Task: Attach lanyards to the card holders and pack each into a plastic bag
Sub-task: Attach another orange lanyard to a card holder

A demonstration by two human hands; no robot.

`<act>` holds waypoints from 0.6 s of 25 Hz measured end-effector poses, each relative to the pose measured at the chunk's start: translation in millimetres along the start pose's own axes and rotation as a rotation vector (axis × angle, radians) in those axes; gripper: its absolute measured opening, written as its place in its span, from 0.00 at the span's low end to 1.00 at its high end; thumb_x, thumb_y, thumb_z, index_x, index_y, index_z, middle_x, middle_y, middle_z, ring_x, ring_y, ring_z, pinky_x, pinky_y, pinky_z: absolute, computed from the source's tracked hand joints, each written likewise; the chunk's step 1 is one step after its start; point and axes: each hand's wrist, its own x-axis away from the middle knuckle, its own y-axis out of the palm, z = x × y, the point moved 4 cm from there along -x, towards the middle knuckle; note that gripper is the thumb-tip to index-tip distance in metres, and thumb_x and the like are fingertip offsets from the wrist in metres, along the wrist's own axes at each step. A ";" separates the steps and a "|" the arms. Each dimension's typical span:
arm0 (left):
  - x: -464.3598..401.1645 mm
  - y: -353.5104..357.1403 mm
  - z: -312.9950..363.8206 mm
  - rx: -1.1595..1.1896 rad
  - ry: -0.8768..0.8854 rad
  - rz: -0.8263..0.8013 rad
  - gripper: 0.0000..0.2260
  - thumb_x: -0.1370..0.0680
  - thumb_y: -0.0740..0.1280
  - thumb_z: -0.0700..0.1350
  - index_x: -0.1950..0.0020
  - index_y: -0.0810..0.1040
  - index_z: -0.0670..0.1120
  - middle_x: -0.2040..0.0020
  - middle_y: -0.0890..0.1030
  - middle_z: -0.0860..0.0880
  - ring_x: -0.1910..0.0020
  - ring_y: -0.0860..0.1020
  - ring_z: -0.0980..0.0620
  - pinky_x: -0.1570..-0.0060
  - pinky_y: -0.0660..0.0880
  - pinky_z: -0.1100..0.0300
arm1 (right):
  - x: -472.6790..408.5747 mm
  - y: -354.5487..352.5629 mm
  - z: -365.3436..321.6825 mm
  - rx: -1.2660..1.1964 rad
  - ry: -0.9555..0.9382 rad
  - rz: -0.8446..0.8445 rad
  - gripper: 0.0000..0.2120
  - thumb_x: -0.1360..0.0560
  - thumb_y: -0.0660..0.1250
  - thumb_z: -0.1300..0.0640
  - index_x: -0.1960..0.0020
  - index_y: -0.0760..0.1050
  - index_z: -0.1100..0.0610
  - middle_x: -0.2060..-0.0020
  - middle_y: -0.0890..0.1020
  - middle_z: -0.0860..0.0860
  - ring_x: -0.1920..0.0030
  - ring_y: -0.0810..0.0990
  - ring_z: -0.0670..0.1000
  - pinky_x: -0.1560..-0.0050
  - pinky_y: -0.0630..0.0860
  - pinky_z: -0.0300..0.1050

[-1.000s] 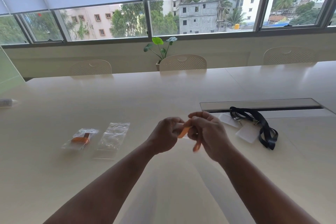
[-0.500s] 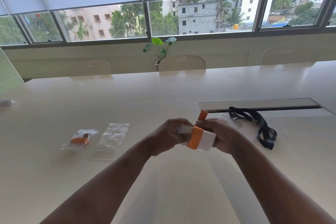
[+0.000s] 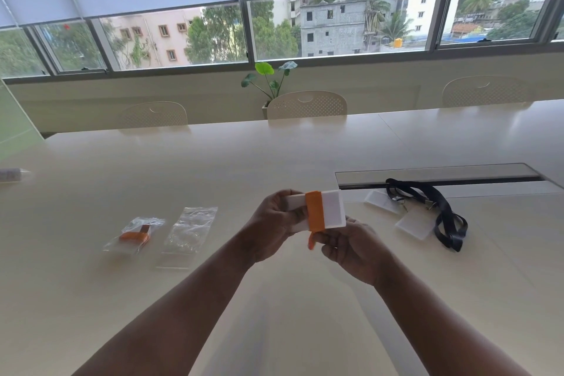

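Note:
A white card holder [image 3: 332, 207] is held above the table, with an orange lanyard [image 3: 315, 214] wound across its middle. My left hand [image 3: 273, 224] grips the holder's left end. My right hand [image 3: 351, 246] holds it from below at the right, pinching the lanyard's loose orange end. To the left lie an empty clear plastic bag [image 3: 189, 230] and a filled bag [image 3: 135, 235] with an orange lanyard inside. At the right, black lanyards [image 3: 439, 210] lie tangled over two more white card holders [image 3: 415, 227].
The long pale table [image 3: 274, 156] has a cable slot [image 3: 436, 175] at the right behind the black lanyards. A small tube [image 3: 12, 174] lies at the far left edge. Chairs [image 3: 306, 105] and a potted plant [image 3: 270, 82] stand beyond the far side.
The card holder has come into view between my hands and turned flat towards me. The orange lanyard, first bunched between my fingers, now wraps round the holder. Both hands have shifted slightly right.

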 end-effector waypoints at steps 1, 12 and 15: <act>-0.9 -1.5 0.3 0.010 -0.018 0.029 0.08 0.22 0.68 0.31 0.49 0.78 0.43 0.53 0.82 0.45 0.51 0.82 0.47 0.52 0.82 0.52 | 0.0 0.9 1.6 -0.043 -0.016 -0.037 0.13 0.21 0.59 0.69 0.41 0.78 0.62 0.54 0.83 0.65 0.60 0.84 0.57 0.63 0.78 0.44; -6.1 -14.4 -5.9 0.020 0.002 0.248 0.09 0.19 0.65 0.31 0.48 0.72 0.45 0.47 0.78 0.41 0.45 0.81 0.43 0.53 0.84 0.51 | 11.4 17.0 3.3 0.339 -0.200 0.013 0.28 0.35 0.80 0.51 0.40 0.75 0.61 0.54 0.87 0.61 0.52 0.80 0.58 0.47 0.68 0.54; -3.7 -13.3 -4.6 -0.403 0.193 0.332 0.09 0.20 0.69 0.34 0.52 0.71 0.46 0.54 0.77 0.46 0.52 0.79 0.49 0.53 0.83 0.54 | 12.5 19.4 5.8 0.317 -0.177 0.118 0.27 0.31 0.79 0.51 0.39 0.71 0.58 0.57 0.87 0.58 0.61 0.82 0.50 0.58 0.73 0.47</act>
